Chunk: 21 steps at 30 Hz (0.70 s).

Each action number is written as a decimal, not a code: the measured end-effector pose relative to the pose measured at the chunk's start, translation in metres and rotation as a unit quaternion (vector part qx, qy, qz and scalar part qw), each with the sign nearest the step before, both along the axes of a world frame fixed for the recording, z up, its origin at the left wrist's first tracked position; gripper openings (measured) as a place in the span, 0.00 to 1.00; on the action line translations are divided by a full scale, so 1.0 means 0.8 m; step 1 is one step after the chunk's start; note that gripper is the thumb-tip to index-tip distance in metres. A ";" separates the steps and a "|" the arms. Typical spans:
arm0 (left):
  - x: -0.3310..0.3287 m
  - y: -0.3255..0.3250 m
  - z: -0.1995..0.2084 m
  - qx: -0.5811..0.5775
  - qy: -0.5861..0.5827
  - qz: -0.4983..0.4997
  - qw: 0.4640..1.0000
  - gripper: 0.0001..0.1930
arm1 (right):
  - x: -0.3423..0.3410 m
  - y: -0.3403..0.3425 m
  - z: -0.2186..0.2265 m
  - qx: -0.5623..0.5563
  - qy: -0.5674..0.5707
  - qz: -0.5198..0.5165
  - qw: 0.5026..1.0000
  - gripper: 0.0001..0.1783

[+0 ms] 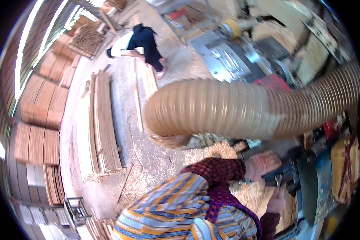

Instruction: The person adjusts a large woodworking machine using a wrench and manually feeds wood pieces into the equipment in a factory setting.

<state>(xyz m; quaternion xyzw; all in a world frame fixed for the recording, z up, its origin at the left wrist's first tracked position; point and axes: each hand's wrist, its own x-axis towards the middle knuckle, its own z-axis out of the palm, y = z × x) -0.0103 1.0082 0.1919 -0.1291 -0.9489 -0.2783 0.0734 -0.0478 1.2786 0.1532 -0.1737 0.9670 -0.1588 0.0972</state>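
Note:
My left hand (263, 165), in a pale pinkish work glove, reaches out to the dark machine (294, 160) on the right. Its fingers are smeared, so its grip does not show. Lower down, my right hand (277, 201), gloved alike, looks closed beside the machine. A small shiny metal piece (279, 181) stands just past its fingertips; whether the hand holds it is unclear. Pale wood shavings (246, 194) lie between my arms and around the machine's base. A dark upright plate (308, 192) rises to the right of my hands.
A thick ribbed hose (212, 108) arches just beyond my left arm, hiding part of the floor. Long boards (104, 124) lie stacked at left. A person (140, 46) bends over planks further off. A metal machine table (228, 60) with wrenches stands beyond the hose.

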 end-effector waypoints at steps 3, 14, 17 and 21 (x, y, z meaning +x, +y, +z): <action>0.000 0.004 -0.015 -0.016 -0.030 -0.008 0.999 0.65 | 0.045 -0.040 -0.001 -0.010 -0.042 -0.130 0.991 0.29; 0.005 -0.003 -0.030 -0.022 0.004 0.001 1.000 0.60 | 0.101 -0.061 -0.009 -0.092 -0.041 -0.222 0.970 0.28; 0.007 -0.006 -0.032 0.009 -0.005 0.003 1.000 0.59 | 0.091 -0.038 -0.009 0.012 0.036 -0.178 0.983 0.24; 0.015 -0.004 -0.034 0.199 -0.007 0.001 0.980 0.56 | 0.065 0.013 0.051 0.053 -0.005 -0.052 0.997 0.19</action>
